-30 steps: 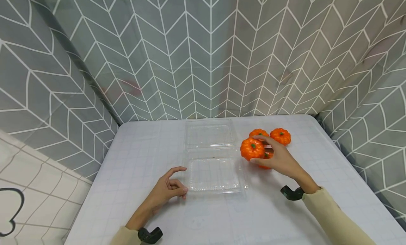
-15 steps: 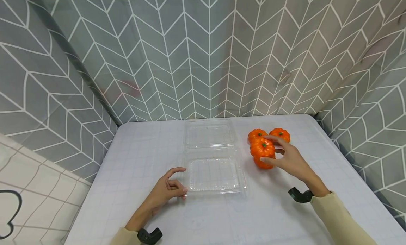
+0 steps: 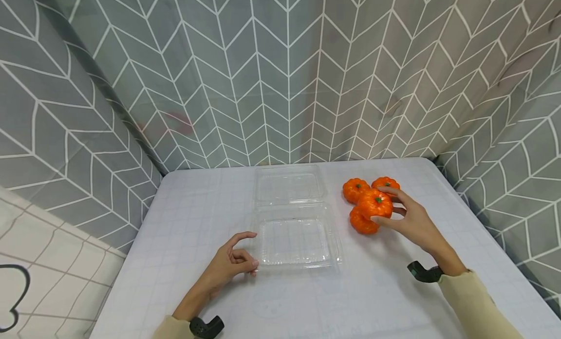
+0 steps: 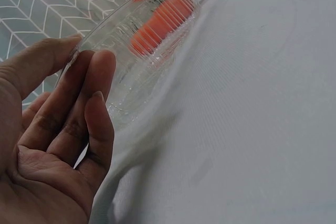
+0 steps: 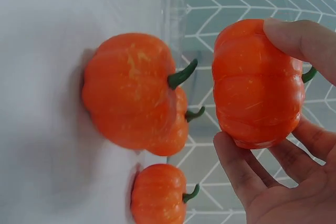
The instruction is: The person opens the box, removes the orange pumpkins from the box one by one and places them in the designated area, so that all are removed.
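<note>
My right hand (image 3: 414, 222) holds a small orange toy pumpkin (image 5: 257, 85) with a green stem, thumb on one side and fingertips on the other. In the head view it overlaps the front pumpkin (image 3: 363, 223); the right wrist view shows it raised and apart from the others. Behind lie a back-left pumpkin (image 3: 354, 190) and a back-right pumpkin (image 3: 385, 183), the latter partly covered by my fingers. My left hand (image 3: 228, 262) pinches the left rim of a clear plastic container (image 4: 121, 85), its fingers bent.
The hinged lid (image 3: 289, 185) of the container lies folded back toward the table's far edge. A white cloth (image 3: 197, 202) covers the table. Grey curtains (image 3: 271, 76) with white chevron lines hang behind and at both sides.
My right hand has carried the pumpkin to the right, away from the container, across the front pumpkin, which shows more now. My left hand stays at the container's rim.
</note>
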A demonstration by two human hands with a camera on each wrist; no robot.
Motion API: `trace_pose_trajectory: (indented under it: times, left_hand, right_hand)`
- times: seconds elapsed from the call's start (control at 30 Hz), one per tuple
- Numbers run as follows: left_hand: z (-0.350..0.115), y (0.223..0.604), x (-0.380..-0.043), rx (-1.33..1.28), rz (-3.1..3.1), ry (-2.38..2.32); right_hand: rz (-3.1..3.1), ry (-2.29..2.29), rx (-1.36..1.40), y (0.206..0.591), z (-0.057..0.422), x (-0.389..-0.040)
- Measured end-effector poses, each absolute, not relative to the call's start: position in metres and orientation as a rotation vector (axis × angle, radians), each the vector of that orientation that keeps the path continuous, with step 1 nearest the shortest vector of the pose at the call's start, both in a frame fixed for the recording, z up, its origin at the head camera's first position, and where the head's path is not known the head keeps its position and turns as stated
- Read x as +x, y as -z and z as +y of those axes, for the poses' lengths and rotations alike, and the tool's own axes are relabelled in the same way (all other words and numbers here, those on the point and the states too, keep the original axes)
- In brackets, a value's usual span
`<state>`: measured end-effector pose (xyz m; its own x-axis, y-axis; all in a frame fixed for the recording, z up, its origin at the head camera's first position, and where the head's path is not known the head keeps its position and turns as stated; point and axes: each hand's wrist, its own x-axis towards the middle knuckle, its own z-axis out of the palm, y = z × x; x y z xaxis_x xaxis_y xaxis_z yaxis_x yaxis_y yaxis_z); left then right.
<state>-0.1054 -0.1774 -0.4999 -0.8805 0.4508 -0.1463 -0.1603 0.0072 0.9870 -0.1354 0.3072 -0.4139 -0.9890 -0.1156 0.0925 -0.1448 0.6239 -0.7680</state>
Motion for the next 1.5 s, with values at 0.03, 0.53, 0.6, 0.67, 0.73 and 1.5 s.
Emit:
trace_pose_trajectory:
  times: [0.03, 0.53, 0.6, 0.67, 0.73, 1.5]
  left_hand:
    - [-0.177, 0.5, -0.105, 0.3, 1.866, -1.927]
    - [-0.177, 0.498, -0.104, 0.279, 1.865, -1.929]
    - [-0.177, 0.499, -0.104, 0.28, 1.869, -1.925]
    - [-0.178, 0.499, -0.104, 0.283, 1.873, -1.92]
    - [-0.178, 0.498, -0.104, 0.285, 1.876, -1.916]
    - [-0.176, 0.496, -0.103, 0.267, 1.877, -1.917]
  right_hand:
    - [-2.808, -1.328, 0.209, 0.414, 0.309, -0.135]
    - [-2.836, -1.358, 0.03, 0.42, 0.333, -0.128]
    - [-2.826, -1.364, 0.021, 0.422, 0.336, -0.128]
    - [-2.82, -1.361, 0.017, 0.425, 0.339, -0.129]
    - [-2.816, -1.356, 0.015, 0.428, 0.342, -0.13]
    - [-2.874, -1.345, -0.099, 0.462, 0.361, -0.137]
